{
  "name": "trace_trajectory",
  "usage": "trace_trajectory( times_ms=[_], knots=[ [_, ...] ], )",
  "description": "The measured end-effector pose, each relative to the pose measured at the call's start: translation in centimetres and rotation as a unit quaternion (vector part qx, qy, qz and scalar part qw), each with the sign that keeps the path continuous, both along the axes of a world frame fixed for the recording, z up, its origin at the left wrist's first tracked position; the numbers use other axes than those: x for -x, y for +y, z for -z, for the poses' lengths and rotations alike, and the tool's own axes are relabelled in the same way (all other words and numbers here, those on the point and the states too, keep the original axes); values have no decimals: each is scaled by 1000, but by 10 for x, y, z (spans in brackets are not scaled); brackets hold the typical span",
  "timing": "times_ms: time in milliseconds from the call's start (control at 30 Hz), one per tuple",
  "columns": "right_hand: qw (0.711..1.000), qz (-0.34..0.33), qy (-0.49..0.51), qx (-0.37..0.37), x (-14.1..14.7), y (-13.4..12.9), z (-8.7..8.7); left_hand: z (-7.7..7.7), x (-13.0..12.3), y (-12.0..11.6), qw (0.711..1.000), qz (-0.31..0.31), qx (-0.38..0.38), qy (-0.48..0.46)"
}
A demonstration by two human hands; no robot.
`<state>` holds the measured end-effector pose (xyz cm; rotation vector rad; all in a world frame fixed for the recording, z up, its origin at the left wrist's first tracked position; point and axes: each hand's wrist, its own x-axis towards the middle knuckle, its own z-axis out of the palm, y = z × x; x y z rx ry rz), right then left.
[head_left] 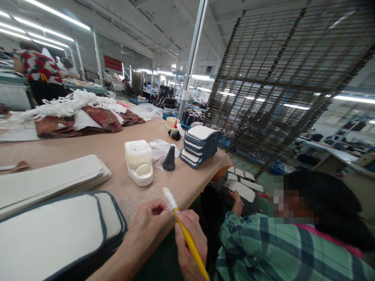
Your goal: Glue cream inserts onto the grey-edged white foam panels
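My right hand (191, 238) is wrapped round a glue brush (189, 244) with a yellow handle, its whitish tip pointing up and away over the table edge. My left hand (149, 222) is just left of the brush tip, thumb and fingers curled together in a pinch; whatever is between them is too small to make out. Beyond the hands stands a white plastic glue pot (139, 162) with a round opening low at its front. Left of my forearm lies a stack of large white panels (58, 230) with dark blue edges.
A black cone (169, 159) and a pile of smaller blue-edged panels (200, 144) stand toward the table's right edge. Long white boards (52, 177) lie at left. A co-worker in a checked shirt (272, 246) sits close by on the right, handling white pieces (241, 189). A wire rack (281, 78) rises behind.
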<state>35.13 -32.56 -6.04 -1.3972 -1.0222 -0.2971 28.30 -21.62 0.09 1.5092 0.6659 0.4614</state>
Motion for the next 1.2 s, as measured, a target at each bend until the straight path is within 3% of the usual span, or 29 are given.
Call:
trace_trajectory(
  times_ms=[133, 233, 333, 400, 467, 533, 700, 800, 967, 1200],
  knots=[
    [978, 12, 206, 11, 1, 3, 2, -1, 1, -2, 998, 13, 56, -11],
    [943, 5, 329, -47, 3, 10, -1, -1, 1, -4, 998, 16, 62, -27],
    [880, -63, 454, -125, 6, 17, -6, 3, 1, -4, 995, 17, 79, -62],
    [823, -136, 531, -149, 9, 20, -10, 6, 1, -4, 990, 31, 95, -95],
    [792, -182, 564, -148, 11, 20, -11, 9, 2, -2, 989, 34, 96, -112],
    [811, -177, 543, -128, 11, 19, -9, 13, 3, -1, 991, 20, 83, -104],
    [927, -40, 369, -46, 8, 12, 2, 17, 3, -1, 995, 6, 77, -70],
    [961, 17, 276, 1, 7, 10, 5, 17, 3, -1, 997, 0, 55, -58],
    [984, 50, 171, 4, 4, 8, 13, 20, 4, 3, 997, 1, 48, -54],
    [945, 34, 324, -33, 3, 12, 5, 21, -1, -10, 983, -13, 149, -106]
  ],
)
